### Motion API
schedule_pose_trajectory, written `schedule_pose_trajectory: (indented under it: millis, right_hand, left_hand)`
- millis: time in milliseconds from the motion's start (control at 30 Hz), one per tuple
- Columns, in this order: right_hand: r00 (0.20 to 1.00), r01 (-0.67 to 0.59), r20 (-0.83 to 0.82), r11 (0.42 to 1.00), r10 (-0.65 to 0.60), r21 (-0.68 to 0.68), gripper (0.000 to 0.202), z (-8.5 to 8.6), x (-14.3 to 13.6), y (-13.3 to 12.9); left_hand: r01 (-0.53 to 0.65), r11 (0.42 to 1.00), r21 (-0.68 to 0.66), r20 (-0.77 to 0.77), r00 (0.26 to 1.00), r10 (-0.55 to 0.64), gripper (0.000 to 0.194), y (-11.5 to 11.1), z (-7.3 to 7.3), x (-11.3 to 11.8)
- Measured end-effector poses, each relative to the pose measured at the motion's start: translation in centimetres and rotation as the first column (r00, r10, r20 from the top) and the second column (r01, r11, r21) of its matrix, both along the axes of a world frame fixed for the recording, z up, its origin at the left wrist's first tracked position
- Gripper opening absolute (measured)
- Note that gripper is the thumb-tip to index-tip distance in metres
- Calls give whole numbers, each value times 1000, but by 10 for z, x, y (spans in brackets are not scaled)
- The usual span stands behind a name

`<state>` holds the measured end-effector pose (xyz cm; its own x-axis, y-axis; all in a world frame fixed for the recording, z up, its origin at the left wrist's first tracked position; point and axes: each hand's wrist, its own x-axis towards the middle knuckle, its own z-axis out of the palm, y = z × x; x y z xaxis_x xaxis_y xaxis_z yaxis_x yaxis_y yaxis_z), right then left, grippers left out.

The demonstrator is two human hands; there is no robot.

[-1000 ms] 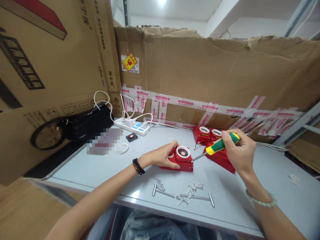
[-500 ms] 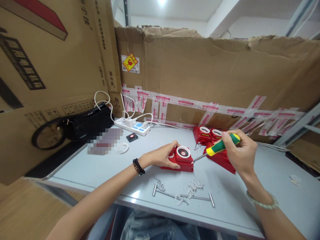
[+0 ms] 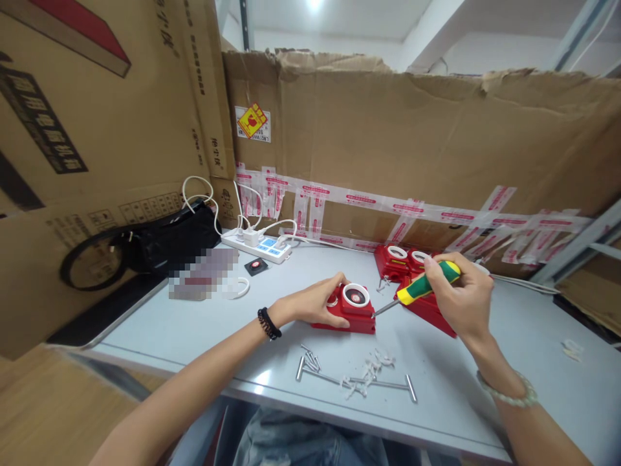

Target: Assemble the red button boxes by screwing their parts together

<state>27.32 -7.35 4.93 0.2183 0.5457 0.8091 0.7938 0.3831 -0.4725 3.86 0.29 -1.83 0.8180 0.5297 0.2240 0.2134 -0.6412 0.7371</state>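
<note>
A red box [image 3: 359, 321] with a white ring around a dark round face rests on the grey table. My left hand [image 3: 324, 302] grips its left part, fingers behind and thumb in front. In my right hand [image 3: 460, 291] is a green and yellow screwdriver [image 3: 421, 286], its shaft slanting down left to the box's right edge, where the tip touches or nearly touches. Behind the screwdriver lie more red boxes [image 3: 391, 261], two with white rings, partly hidden by my right hand. Small screws [image 3: 383, 283] lie beside them.
Toward the front edge are T-handled rods [image 3: 388, 384], several screws [image 3: 311, 358] and white scraps [image 3: 376, 367]. At the left are a power strip [image 3: 257, 244], a black bag [image 3: 174, 239], a white ring [image 3: 237, 288] and a dark square piece [image 3: 256, 266]. Cardboard [image 3: 412, 142] stands behind.
My right hand and the screwdriver handle have shifted slightly left. The tip stays at the box's right edge. My left hand and the box have not visibly moved.
</note>
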Motion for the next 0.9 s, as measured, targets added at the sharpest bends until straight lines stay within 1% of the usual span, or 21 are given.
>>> schedule_pose_trajectory:
  millis: [167, 267, 433, 500, 567, 633, 700, 800, 900]
  right_hand:
    - [1000, 14, -3, 1000, -14, -26, 19, -3, 0, 3]
    - [1000, 28, 7, 999, -28, -42, 19, -1, -4, 5]
    - [994, -4, 104, 996, 13, -91, 20, 11, -22, 2]
    - [989, -13, 146, 993, 31, -121, 20, 11, -27, 1]
    - [983, -24, 180, 991, 48, -130, 19, 8, -29, 0]
    - [979, -30, 197, 992, 54, -121, 17, 4, -28, 0]
    - [984, -29, 173, 994, 46, -101, 16, 2, -24, 0]
    - [994, -11, 107, 998, 18, -59, 19, 6, -19, -1]
    - [996, 14, 91, 1000, -14, 4, 19, 9, -19, -2]
  left_hand:
    - [-11, 1000, 0, -5, 1000, 11, 55, 1, -2, 0]
    - [-6, 1000, -3, 7, 1000, 6, 55, 1, -2, 0]
    - [8, 1000, -8, 15, 1000, -8, 56, 1, -2, 0]
    - [9, 1000, -12, 19, 1000, -9, 57, 1, -2, 0]
    - [15, 1000, -20, 22, 1000, -14, 56, 1, -2, 0]
    - [14, 1000, -23, 19, 1000, -14, 57, 1, -2, 0]
    - [6, 1000, -14, 19, 1000, -6, 57, 1, -2, 0]
    - [3, 1000, -5, 17, 1000, -3, 56, 1, -2, 0]
    - [2, 1000, -2, 12, 1000, -2, 56, 2, -2, 0]
